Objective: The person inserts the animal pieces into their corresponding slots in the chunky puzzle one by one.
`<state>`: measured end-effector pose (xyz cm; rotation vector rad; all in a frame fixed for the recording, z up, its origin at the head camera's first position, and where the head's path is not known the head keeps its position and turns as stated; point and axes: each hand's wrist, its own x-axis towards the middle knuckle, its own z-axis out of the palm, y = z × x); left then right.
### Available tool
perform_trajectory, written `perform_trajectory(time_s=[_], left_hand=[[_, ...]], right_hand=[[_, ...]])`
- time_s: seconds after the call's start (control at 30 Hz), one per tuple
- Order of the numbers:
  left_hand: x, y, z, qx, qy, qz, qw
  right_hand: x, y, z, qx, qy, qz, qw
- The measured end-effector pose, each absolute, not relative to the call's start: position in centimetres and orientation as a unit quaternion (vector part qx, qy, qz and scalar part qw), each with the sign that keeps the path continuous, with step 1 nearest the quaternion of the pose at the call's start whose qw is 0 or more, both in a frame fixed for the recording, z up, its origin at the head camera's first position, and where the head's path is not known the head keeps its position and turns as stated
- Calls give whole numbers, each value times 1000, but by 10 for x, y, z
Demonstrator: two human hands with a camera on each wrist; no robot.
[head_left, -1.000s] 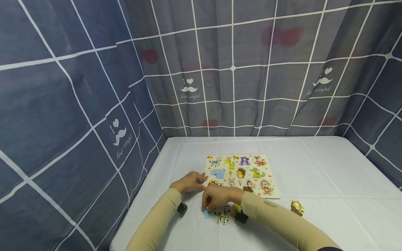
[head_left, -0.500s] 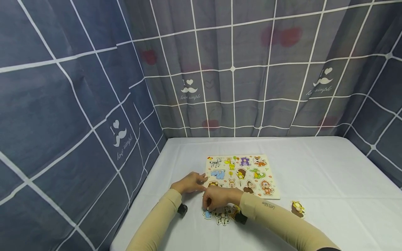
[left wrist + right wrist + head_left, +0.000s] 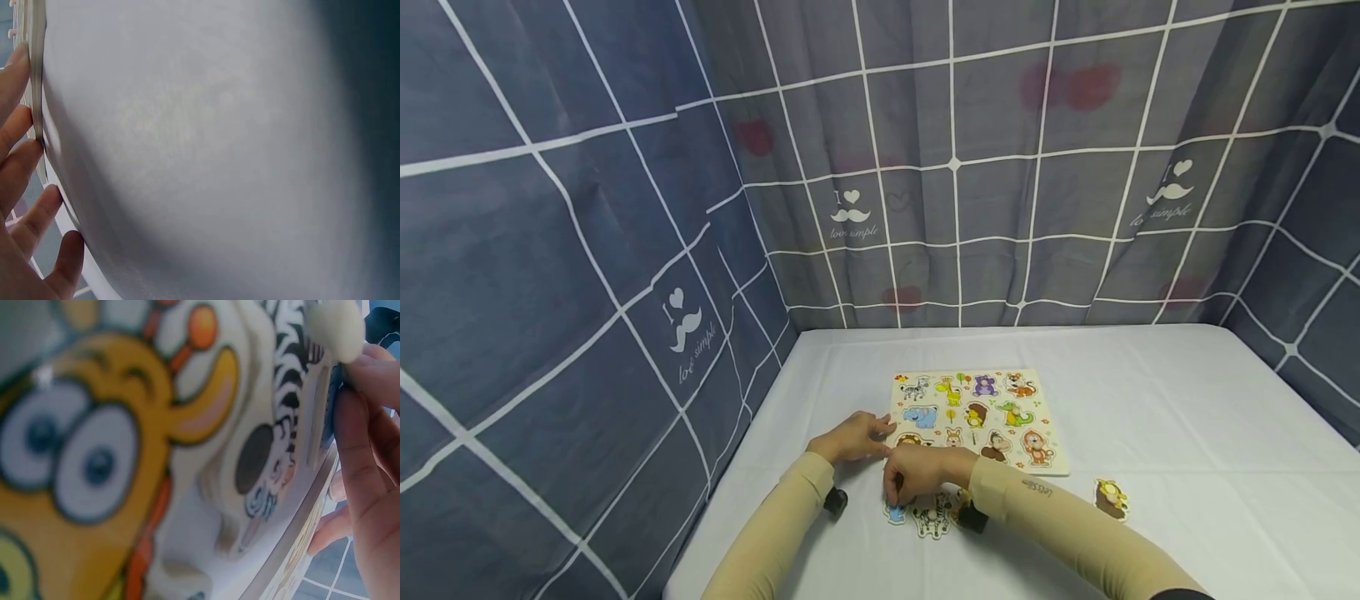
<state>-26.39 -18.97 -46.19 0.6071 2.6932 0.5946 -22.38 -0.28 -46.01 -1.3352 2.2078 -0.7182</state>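
Right hand pinching blue piece on cloth, beside zebra. Left hand flat, fingers straight, touching board edge. Monkey piece far right.

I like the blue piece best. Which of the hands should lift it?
Probably the right hand: its fingertips are already on the blue piece. The left hand rests against the puzzle board edge.

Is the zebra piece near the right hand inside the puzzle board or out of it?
Out. The zebra piece lies on the white table, in front of the puzzle board, beside the right hand.
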Motion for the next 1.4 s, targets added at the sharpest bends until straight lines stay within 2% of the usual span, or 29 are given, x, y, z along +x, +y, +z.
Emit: perform_trajectory(time_s=[0.37,0.9,1.4], left_hand=[[-264,-190,-463,219,939,213,155],[-264,-189,-464,210,943,204,156],[-264,-189,-462,223,942,199,155]], right_hand=[[-222,-3,-458,-470,807,-268,238],[-224,-2,-457,-468,813,-282,200],[-233,6,-460,-426,818,-328,206]])
